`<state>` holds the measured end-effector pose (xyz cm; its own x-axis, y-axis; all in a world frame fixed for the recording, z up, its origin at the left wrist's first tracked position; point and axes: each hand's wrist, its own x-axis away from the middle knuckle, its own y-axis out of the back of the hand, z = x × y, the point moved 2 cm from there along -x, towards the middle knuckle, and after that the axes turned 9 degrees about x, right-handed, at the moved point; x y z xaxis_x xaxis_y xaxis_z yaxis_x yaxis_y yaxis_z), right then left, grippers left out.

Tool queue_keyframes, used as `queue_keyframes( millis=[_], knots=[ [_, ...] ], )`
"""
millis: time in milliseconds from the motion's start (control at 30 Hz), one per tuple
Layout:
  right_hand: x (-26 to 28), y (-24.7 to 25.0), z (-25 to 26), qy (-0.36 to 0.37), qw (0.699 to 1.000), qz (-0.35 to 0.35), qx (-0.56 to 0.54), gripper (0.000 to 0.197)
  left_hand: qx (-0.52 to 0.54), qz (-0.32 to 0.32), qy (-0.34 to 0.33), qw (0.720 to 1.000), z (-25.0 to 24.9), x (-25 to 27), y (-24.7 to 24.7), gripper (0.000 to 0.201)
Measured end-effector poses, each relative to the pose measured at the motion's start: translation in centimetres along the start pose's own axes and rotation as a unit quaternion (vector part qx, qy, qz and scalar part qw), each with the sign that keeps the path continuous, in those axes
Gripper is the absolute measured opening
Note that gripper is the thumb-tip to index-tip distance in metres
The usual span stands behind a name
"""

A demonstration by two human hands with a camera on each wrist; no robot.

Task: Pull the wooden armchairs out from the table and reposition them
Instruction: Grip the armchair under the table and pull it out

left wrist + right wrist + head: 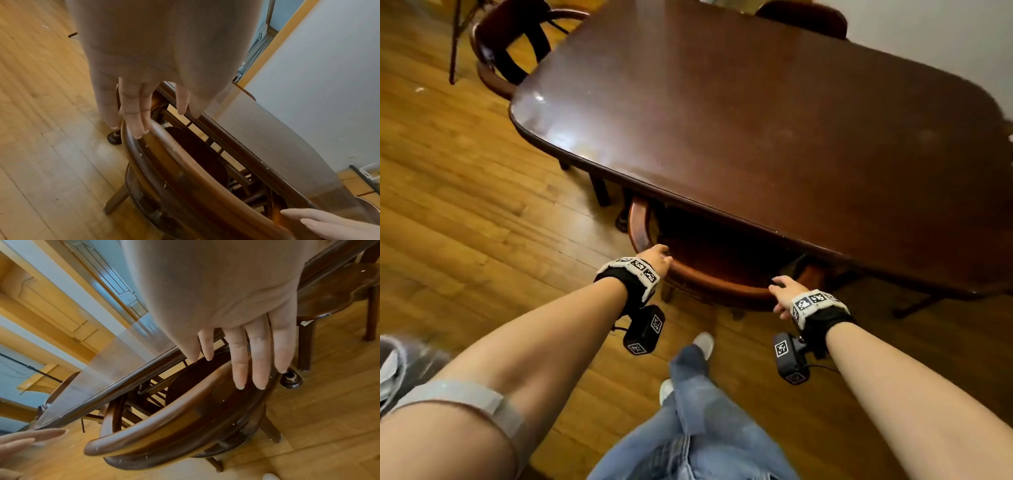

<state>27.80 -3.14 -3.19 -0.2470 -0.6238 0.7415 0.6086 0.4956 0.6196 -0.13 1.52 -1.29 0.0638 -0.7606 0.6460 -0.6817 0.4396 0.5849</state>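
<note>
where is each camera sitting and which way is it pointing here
Head: worn on the head, looking down at the table; both forearms, left hand, right hand and jeans show.
Left wrist: looks along the left hand's straight fingers onto the armchair rail.
Right wrist: looks along the right hand's fingers at the same rail.
Shared: both wrist views show the armchair tucked under the table, and the other hand's fingertips.

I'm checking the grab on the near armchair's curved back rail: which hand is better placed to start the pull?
Left hand, probably: its fingers already lie on the curved back rail. The right hand reaches the rail's other end, fingers straight.
</note>
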Motion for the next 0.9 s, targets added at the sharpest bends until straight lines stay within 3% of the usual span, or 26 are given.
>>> queue_keyframes(
  millis=[233,500,600,900],
  knots=[
    [-1.6,-1.9,0.0,-0.062,0.996,0.051,-0.032,0.044,0.008,0.021,0.052,0.998,0.5,-4.1,-0.7,0.048],
    [-3.3,-4.0,0.9,-0.11,0.989,-0.007,-0.103,0.037,-0.003,0.071,0.054,0.996,1.1,-6.3,-2.3,0.039],
    [-3.2,-4.8,1.3,-0.125,0.975,-0.03,-0.179,0.03,0.008,0.067,0.052,0.996,1.5,-6.9,-2.8,0.041],
    [-3.3,-8.3,0.5,-0.141,0.958,-0.116,-0.22,0.013,0.096,0.014,0.066,0.993,4.4,-8.6,-4.0,0.028]
  ],
)
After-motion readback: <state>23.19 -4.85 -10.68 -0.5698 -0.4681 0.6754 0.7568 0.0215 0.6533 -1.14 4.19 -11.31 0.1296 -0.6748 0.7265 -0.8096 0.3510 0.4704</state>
